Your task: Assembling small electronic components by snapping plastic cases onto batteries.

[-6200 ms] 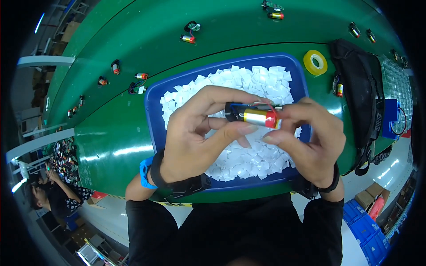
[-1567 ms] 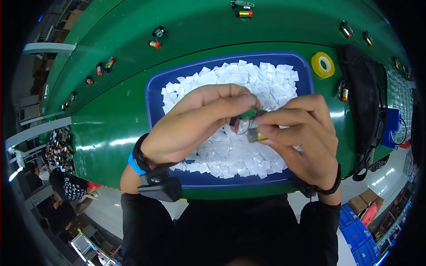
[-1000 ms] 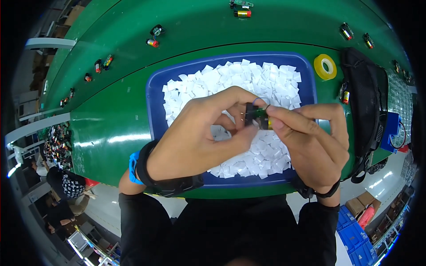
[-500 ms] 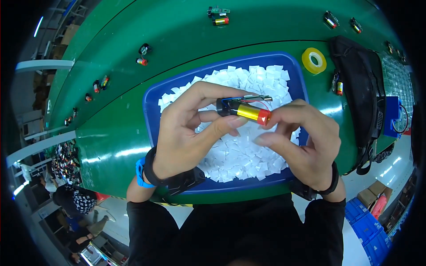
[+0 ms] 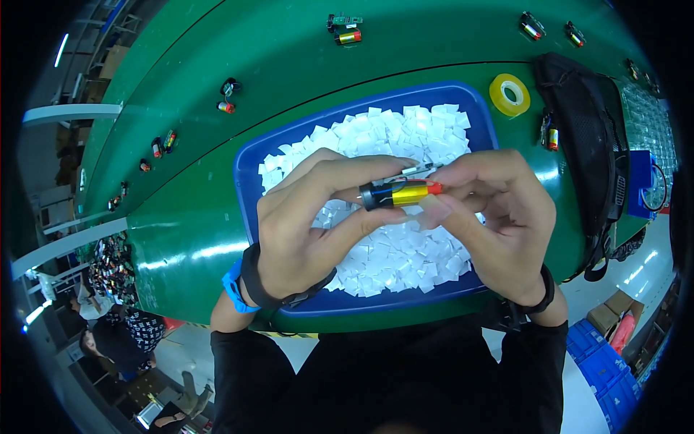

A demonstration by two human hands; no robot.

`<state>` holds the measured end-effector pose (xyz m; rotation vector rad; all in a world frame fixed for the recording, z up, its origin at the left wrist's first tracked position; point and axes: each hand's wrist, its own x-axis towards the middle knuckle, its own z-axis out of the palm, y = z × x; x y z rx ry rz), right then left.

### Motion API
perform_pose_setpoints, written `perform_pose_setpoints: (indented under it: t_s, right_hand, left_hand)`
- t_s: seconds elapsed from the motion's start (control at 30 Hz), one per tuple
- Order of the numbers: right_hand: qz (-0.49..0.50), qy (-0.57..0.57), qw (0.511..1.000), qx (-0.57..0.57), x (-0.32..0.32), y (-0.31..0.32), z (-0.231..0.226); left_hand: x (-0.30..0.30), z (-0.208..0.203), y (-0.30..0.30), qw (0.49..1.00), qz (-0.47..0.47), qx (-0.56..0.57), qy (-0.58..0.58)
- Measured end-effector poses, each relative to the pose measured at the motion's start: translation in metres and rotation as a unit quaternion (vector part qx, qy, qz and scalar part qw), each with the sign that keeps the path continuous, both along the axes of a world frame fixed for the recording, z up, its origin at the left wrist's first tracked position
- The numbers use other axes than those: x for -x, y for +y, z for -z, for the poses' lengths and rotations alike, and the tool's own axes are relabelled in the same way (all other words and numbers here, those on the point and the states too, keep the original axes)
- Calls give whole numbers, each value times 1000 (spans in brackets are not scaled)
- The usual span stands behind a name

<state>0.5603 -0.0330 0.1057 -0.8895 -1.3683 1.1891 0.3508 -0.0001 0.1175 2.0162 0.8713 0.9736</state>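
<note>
Above a blue tray (image 5: pixel 248 210) heaped with small white square pieces (image 5: pixel 405 257), both hands hold one battery assembly (image 5: pixel 409 194). It is a gold cylinder with a red end on the right and a black cap on the left, with thin wires and a narrow circuit board along its far side. Closed fingers and thumb of my left hand (image 5: pixel 296 224) grip the black-cap side and the middle. The fingertips of my right hand (image 5: pixel 510 220) pinch the red end and partly cover it. The cylinder lies nearly level.
A yellow tape roll (image 5: pixel 510 95) sits beyond the tray's far right corner, near a black bag (image 5: pixel 575 159). Several similar assemblies (image 5: pixel 348 36) lie spaced on the green table (image 5: pixel 181 224), with a pile of them (image 5: pixel 112 267) at the left. Another person (image 5: pixel 119 347) is at lower left.
My right hand has closed on the red end, where its fingers were loosely near it. The assembly has turned closer to level, and its board is now more hidden by my fingers.
</note>
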Motion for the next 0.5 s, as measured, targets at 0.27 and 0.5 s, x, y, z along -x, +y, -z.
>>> perform_pose_setpoints:
  t_s: [0.27, 0.5]
  right_hand:
    - [-19, 59, 997, 44, 0, -1, 2]
    - [18, 9, 1000, -3, 2, -1, 3]
  left_hand:
    - [0, -7, 1, 992, 16, -103, 72]
    - [-4, -15, -3, 998, 14, 7, 54]
